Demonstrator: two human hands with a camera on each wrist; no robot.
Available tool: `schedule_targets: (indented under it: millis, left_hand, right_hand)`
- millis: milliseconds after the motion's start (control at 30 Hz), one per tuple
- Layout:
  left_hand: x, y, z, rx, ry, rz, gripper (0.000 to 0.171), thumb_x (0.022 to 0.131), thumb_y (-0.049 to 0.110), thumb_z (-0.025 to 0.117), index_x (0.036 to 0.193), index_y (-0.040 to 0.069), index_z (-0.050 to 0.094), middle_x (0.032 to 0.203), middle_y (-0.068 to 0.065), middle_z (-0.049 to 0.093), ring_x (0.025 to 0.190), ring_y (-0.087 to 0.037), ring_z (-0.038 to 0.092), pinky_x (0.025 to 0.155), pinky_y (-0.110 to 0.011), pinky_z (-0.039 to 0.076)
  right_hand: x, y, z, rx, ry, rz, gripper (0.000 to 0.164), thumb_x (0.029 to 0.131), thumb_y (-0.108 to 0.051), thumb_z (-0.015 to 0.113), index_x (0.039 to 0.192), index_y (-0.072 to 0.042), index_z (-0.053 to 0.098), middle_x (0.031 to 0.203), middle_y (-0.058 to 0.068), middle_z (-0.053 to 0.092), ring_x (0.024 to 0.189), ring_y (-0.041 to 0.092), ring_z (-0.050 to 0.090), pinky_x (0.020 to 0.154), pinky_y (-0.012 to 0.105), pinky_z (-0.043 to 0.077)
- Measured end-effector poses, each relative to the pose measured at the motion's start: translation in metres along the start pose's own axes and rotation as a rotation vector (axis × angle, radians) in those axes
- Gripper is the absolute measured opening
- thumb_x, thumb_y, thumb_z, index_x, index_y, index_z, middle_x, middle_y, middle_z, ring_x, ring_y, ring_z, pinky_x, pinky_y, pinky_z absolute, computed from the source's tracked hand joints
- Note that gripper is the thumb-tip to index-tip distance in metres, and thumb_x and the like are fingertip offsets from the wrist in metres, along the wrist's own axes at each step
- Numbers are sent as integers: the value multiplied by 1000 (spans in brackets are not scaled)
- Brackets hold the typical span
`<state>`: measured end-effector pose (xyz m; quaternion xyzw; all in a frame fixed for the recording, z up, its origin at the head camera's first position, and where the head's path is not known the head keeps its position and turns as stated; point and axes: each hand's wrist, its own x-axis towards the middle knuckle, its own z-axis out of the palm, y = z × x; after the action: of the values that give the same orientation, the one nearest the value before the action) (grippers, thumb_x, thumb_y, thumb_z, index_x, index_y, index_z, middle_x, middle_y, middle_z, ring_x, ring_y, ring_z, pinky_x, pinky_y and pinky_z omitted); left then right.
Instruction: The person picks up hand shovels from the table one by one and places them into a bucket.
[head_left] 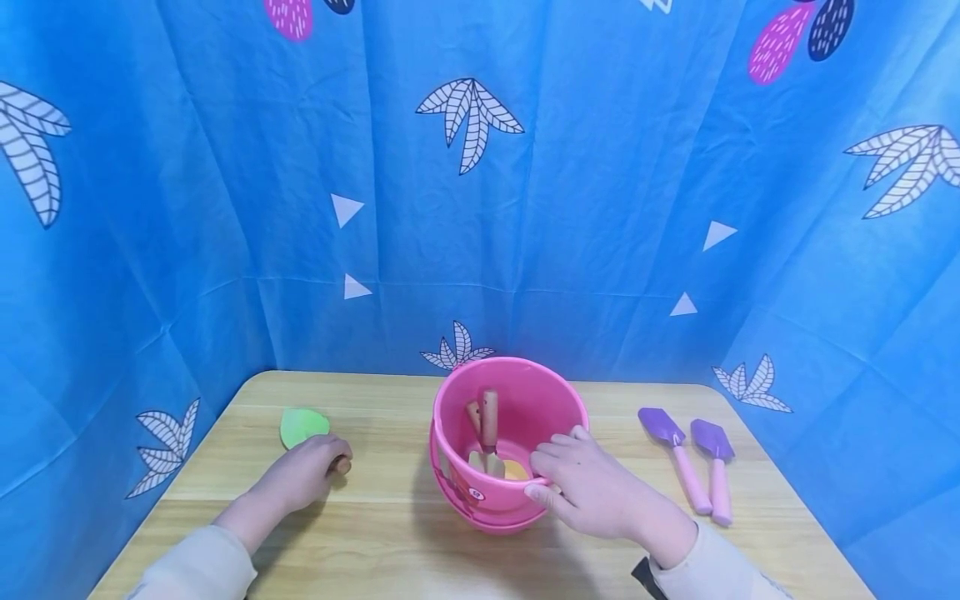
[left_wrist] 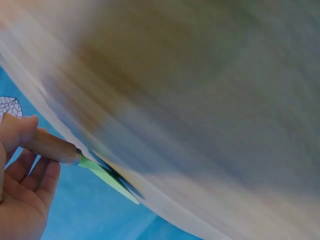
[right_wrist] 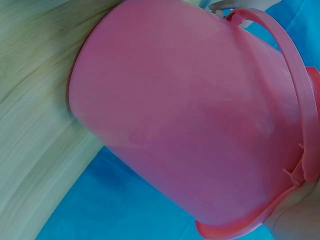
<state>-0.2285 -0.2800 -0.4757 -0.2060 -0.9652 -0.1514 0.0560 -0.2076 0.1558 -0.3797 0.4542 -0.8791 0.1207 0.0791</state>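
My left hand [head_left: 311, 471] holds a small trowel with a green blade [head_left: 302, 425] at the table's left side. In the left wrist view, its wooden handle [left_wrist: 52, 146] lies between the thumb and fingers. The pink bucket [head_left: 543, 408] stands upright mid-table, and my right hand [head_left: 592, 487] grips its near right rim, thumb outside and fingers over the edge. Inside the bucket are wooden-handled tools [head_left: 490, 417], one with a pale blade, and something yellow [head_left: 515, 470] at the bottom. The right wrist view is filled mostly by the bucket's outer wall [right_wrist: 175, 110] and its handle [right_wrist: 295, 70].
Two toy shovels with purple blades, a left one [head_left: 660, 425] and a right one [head_left: 712, 439], lie on the right of the wooden table [head_left: 375, 517]. A blue patterned curtain [head_left: 600, 208] surrounds the table's back and sides.
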Motion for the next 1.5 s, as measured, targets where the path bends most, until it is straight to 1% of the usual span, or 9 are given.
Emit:
schedule_targets:
  millis: [233,400,500,633,900,1133,1233,1367,1500]
  left_hand:
    - [-1,5,-1,5,14,32,35,81,-6,74,77,21,54,77,12,48,75,-7,48,68,-31,47]
    - [1,7,-2,13,30,43,29,85,0,75,80,22,57,78,14,49,75,-4,48,68,-29,48]
    - [2,11,-5,13,40,54,26,86,2,75,81,21,58,78,14,49,73,-4,47,65,-28,47]
    - [2,16,-9,8,44,66,25,86,1,75,82,20,59,78,13,49,72,-4,46,63,-27,45]
    - [3,24,-12,28,41,35,26,87,3,74,82,23,57,76,14,46,69,-4,43,62,-25,42]
    - [5,28,-16,15,68,66,26,85,2,76,84,21,59,78,14,50,70,-3,46,62,-28,45]
    - [6,30,-17,13,63,42,26,84,2,76,86,23,61,80,15,52,72,-3,49,66,-29,49]
    - [7,32,-20,24,44,0,23,85,5,77,91,23,64,84,17,57,78,-4,56,72,-31,52]
    - [9,35,-24,6,38,-12,19,87,9,77,96,22,67,88,16,60,83,-5,61,75,-34,54]
  right_hand:
    - [0,1,1,-15,18,-14,27,104,-48,46,83,-31,47,77,-20,40,81,4,41,82,31,31]
    - [-1,2,2,-20,33,-24,27,104,-47,47,83,-31,46,77,-20,39,80,4,41,82,31,30]
    - [-2,2,2,-20,35,-27,27,104,-47,48,83,-30,46,76,-20,39,80,4,41,82,31,30]
    - [-1,2,2,-16,28,-20,27,104,-47,47,83,-31,46,76,-20,39,80,4,40,82,31,30]
    - [-2,2,2,-13,27,-17,27,104,-47,46,83,-31,47,77,-20,39,80,4,41,82,31,31]
    - [-2,2,2,-9,31,-21,27,104,-47,46,82,-31,46,76,-20,39,79,4,41,81,31,30]
    - [-2,2,2,-11,31,-19,27,104,-47,46,82,-31,46,76,-20,39,79,3,40,81,30,30]
    - [-1,2,2,-8,32,-19,27,104,-47,47,82,-31,46,75,-20,39,79,3,40,81,30,31]
    - [-1,1,2,-3,29,-18,27,104,-47,46,82,-31,46,75,-21,39,79,3,40,81,30,31]
